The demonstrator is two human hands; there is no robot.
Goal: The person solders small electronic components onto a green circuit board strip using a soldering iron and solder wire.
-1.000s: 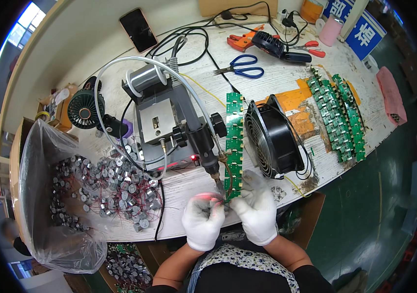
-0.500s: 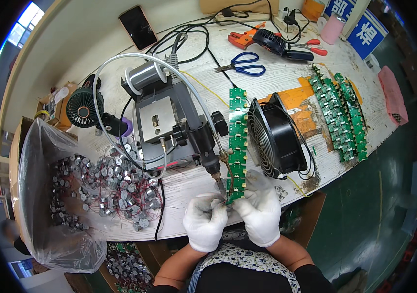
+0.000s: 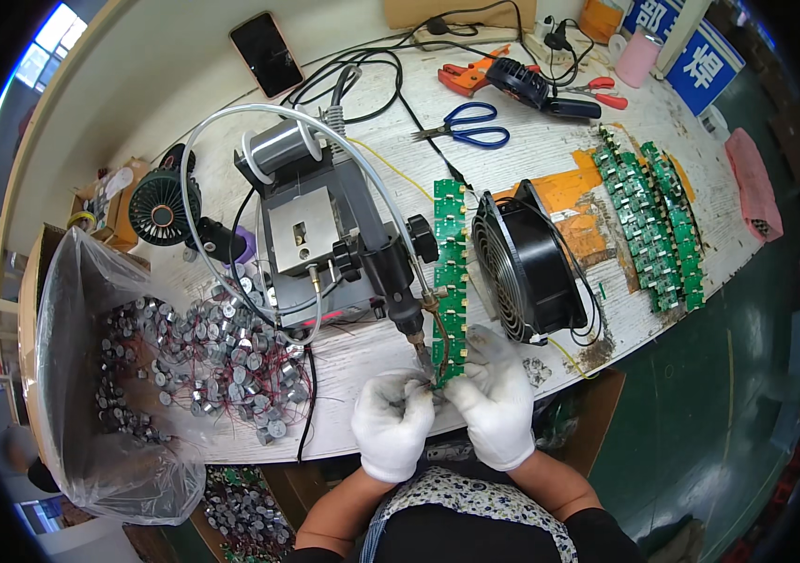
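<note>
Two hands in white knit gloves meet at the near edge of a pale, scuffed wooden desk (image 3: 339,375), at the near end of a long, narrow green strip of joined circuit boards (image 3: 451,272). The strip's long axis runs almost straight away from the worker, its far end level with the upper part of a square black metal fan (image 3: 550,272) standing just to its right.

The white-gloved right hand (image 3: 494,413) is the nearer of the two, its thumb and forefinger closed on the strip's near end from the right, the remaining fingers blurred beside the edge. The white-gloved left hand (image 3: 391,427) sits just left of that end, fingers curled in and their tips drawn together; whether they grip anything is too small to tell.

Above the fingertips, the tilted black soldering head (image 3: 391,281) slants down from the upper left, its slender metal tip close by the strip's near left edge. Contact between tip and board cannot be made out. Left of the head, well apart from both hands, lies a heap of small round silver components with thin red wires (image 3: 245,361).
</note>
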